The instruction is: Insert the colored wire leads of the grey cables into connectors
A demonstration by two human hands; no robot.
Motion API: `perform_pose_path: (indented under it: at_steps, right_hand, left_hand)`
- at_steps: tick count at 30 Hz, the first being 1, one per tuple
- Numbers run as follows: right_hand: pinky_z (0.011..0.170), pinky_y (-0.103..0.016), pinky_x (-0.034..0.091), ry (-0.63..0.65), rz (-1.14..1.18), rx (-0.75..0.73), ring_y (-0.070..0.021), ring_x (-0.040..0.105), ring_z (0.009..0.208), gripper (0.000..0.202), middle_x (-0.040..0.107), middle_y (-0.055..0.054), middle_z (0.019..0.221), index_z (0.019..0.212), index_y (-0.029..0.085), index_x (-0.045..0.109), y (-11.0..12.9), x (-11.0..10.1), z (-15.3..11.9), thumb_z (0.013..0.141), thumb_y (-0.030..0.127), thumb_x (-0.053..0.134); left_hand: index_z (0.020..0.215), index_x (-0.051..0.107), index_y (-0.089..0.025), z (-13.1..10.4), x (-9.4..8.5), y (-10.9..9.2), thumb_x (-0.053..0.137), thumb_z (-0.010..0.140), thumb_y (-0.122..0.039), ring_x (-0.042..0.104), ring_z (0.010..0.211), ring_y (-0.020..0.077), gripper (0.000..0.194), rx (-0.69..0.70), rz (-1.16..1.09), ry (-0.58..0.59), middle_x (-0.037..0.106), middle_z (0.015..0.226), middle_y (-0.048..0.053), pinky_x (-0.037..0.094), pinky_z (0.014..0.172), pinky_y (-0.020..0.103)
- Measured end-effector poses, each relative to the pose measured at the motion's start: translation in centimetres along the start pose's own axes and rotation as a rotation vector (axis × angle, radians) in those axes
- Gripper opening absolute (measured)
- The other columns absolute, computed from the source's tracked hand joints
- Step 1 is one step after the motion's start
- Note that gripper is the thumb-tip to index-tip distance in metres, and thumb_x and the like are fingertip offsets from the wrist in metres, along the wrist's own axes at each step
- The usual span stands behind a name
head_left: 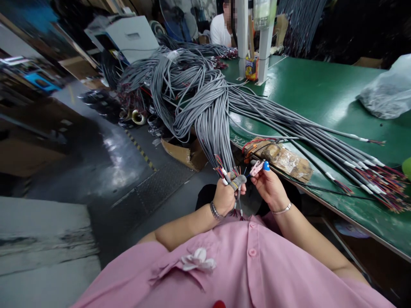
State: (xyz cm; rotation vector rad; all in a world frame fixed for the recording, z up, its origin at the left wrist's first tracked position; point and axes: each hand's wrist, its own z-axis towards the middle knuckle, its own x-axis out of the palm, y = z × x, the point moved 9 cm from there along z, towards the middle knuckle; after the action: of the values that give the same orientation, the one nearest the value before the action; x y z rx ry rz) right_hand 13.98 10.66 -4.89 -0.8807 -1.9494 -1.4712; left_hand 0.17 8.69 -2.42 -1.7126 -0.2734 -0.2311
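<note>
In the head view, my left hand (225, 196) is closed around the ends of grey cables (215, 128) in front of my body. Thin coloured wires (218, 161) fan out of the cable ends, and a grey knitted cover sits on a digit of this hand. Close beside it on the right, my right hand (271, 188) pinches a small pink clip-like tool (256, 168). A blue cover (266, 166) wraps the tip of its thumb. The tool is near a blue wire by my left hand; whether they touch I cannot tell.
A big heap of grey cables (192, 70) lies over the green table (324, 92). Cable ends with bared wires (382, 184) spread to the right. Near the front edge sits a taped wooden block (282, 160). A plastic bag (388, 87), white posts and a seated person (220, 28) are farther off.
</note>
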Motion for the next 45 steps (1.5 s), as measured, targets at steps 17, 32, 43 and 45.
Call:
perform_pose_path:
  at_steps: [17,32,43,45]
  right_hand:
    - [0.059,-0.023,0.049,0.103,-0.117,0.021,-0.0119,0.059,0.067,0.035,0.07,-0.003,0.084,0.087,0.021,0.07,-0.2,0.5,-0.3,0.075,0.053,0.073]
    - [0.059,-0.021,0.05,0.009,-0.07,0.008,-0.0102,0.057,0.065,0.034,0.07,-0.002,0.08,0.087,0.019,0.073,0.1,0.3,-0.2,0.071,0.049,0.078]
    - [0.058,-0.024,0.053,0.011,-0.054,0.1,-0.0125,0.06,0.064,0.043,0.07,-0.002,0.08,0.081,0.022,0.068,-1.1,-1.7,-0.5,0.07,0.064,0.071]
    - [0.06,-0.025,0.053,0.014,-0.097,0.092,-0.0128,0.061,0.066,0.038,0.07,-0.002,0.083,0.082,0.023,0.068,-1.2,-2.4,-0.9,0.072,0.06,0.071]
  left_hand:
    - [0.063,0.057,-0.014,-0.4,-0.1,-0.1,0.075,0.07,-0.038,0.05,0.039,0.0079,0.03,-0.005,0.017,0.107,0.06,0.048,0.0,0.03,0.04,0.02]
    - [0.059,0.054,-0.015,0.1,0.7,0.8,0.078,0.065,-0.04,0.051,0.038,0.009,0.036,-0.101,0.047,0.138,0.06,0.047,0.0,0.032,0.039,0.02]
    - [0.065,0.062,-0.012,-0.2,0.3,0.6,0.077,0.069,-0.041,0.053,0.042,0.0083,0.033,-0.085,0.064,0.217,0.062,0.052,0.002,0.032,0.041,0.02]
    - [0.075,0.067,-0.012,-0.4,0.3,0.7,0.079,0.067,-0.042,0.057,0.048,0.0096,0.034,-0.115,0.048,0.249,0.067,0.062,0.005,0.032,0.042,0.018]
